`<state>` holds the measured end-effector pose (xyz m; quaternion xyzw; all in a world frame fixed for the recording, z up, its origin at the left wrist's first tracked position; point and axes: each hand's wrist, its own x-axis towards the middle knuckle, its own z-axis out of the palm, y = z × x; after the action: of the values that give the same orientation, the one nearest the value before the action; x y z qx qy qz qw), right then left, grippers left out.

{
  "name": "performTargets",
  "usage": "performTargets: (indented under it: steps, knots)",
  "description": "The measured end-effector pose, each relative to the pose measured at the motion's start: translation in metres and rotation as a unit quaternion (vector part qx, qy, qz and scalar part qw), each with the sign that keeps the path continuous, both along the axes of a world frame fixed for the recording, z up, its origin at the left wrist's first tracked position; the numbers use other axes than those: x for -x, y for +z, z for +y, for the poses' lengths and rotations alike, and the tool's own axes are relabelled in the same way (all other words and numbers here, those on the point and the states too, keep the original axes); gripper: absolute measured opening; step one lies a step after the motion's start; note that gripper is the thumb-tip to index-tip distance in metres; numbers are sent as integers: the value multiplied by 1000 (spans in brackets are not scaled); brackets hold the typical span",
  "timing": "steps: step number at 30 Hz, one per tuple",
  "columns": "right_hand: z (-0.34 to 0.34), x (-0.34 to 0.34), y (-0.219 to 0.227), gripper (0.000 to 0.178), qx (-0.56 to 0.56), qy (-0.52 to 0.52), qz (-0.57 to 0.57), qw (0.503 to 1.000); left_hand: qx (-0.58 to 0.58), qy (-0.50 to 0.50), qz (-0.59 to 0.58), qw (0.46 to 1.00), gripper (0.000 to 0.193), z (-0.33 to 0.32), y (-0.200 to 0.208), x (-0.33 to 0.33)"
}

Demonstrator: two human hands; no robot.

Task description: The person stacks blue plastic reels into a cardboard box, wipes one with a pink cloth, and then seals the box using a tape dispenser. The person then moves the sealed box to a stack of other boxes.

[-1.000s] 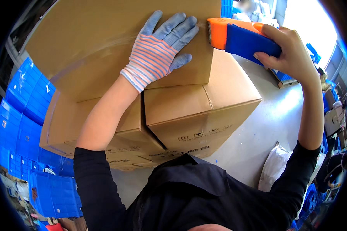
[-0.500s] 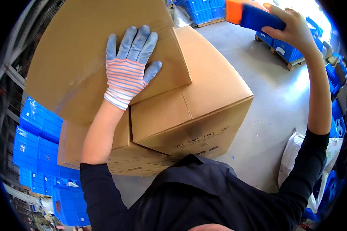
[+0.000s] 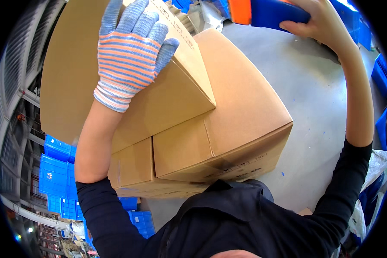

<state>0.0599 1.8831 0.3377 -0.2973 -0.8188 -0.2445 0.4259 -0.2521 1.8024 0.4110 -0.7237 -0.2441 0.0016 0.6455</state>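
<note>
My left hand [image 3: 129,56], in a striped glove with blue-grey fingers, lies on the top edge of a large brown cardboard box [image 3: 163,96]. Its fingers are stretched out and slightly apart. That box sits tilted on another closed carton [image 3: 241,94], and a printed side of it shows past my glove. Raised at the upper right, my bare right hand [image 3: 318,21] is closed around a blue and orange hand-held tool [image 3: 268,13]. Its exact kind is unclear, as the frame cuts off its top. The tool is apart from the boxes.
Beside the first carton, a second lower carton [image 3: 131,167] supports the stack on the left. Blue plastic crates [image 3: 58,174] are piled at the left, with more at the upper right [image 3: 350,19]. White sacks [image 3: 361,206] lie at the lower right on the grey floor [image 3: 305,112].
The upper box has turned or tipped, so its printed side now shows. My left hand has moved up and left to its edge. My right hand and the tool have shifted slightly left and up.
</note>
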Motion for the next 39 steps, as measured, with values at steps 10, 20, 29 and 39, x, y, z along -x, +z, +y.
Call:
performTargets:
  steps: [10, 20, 29, 39]
  knots:
    - [22, 73, 37, 39, 134, 14, -51, 990, 26, 49, -7, 998, 27, -9, -6, -22]
    - [-3, 167, 20, 18, 106, -108, -131, 980, -102, 139, 72, 982, 25, 34, -39, -15]
    - [82, 71, -99, 50, 227, -202, 53, 951, 122, 540, 181, 813, 26, 60, -51, -88]
    - [41, 72, -114, 39, 323, -23, 215, 921, 362, -52, -135, 921, 39, -105, -71, 33]
